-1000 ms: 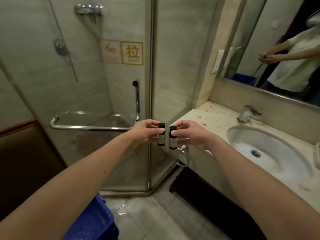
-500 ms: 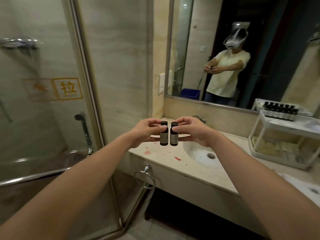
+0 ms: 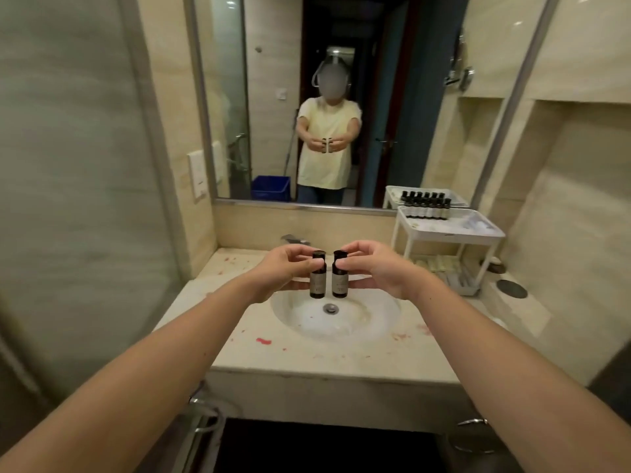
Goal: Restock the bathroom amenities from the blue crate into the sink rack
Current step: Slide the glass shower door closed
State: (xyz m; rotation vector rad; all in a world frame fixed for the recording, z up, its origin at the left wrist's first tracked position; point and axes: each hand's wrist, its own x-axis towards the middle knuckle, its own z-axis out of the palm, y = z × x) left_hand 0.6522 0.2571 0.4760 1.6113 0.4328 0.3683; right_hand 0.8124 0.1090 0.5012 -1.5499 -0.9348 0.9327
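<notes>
Swung round since earlier: I'm now square on the sink. Two bottles upright over it, nearly touching: left grip pinches left bottle, right grip pinches right bottle. One rack on tabletop, top tray holds a bottle row, count unclear.

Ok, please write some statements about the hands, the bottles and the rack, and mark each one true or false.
1. The left hand pinches the left bottle, and the right hand pinches the right bottle. True.
2. Both bottles lie in the sink. False: they are held upright above it.
3. The rack already carries a row of bottles on its top tier. True.
4. The rack stands left of the sink. False: it stands to the right.
</notes>
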